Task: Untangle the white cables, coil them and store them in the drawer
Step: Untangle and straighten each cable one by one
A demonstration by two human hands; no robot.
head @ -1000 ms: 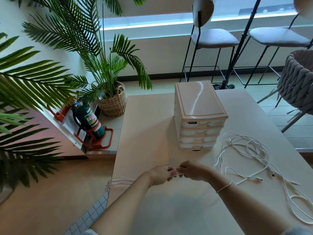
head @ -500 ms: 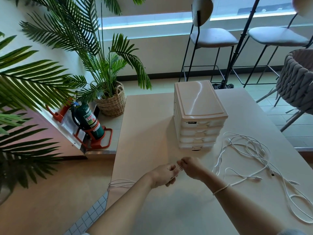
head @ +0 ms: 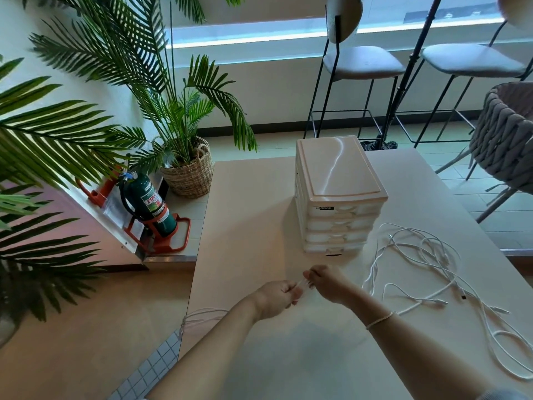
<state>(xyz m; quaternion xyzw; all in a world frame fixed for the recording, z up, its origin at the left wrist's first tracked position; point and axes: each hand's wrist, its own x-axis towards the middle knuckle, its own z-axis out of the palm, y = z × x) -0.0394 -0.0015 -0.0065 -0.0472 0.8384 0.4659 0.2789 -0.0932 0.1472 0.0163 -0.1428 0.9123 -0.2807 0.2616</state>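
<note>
I'm looking down over a pale tabletop [head: 248, 215] that fills the middle of my view. Left of it, on the floor, a palm [head: 178, 111] stands in a woven basket [head: 190, 176], and a green extinguisher [head: 150, 204] leans in an orange stand [head: 170, 235] nearer me. More fronds [head: 49, 145] crowd the far left. Beyond the tabletop a low white wall runs under a bright window strip [head: 288, 33], which gives cool daylight. Two black-legged stools [head: 360, 64] stand against that wall. Right of the tabletop sits a grey woven chair [head: 501, 134]. The floor there is pale tile; left of the tabletop it looks tan.
</note>
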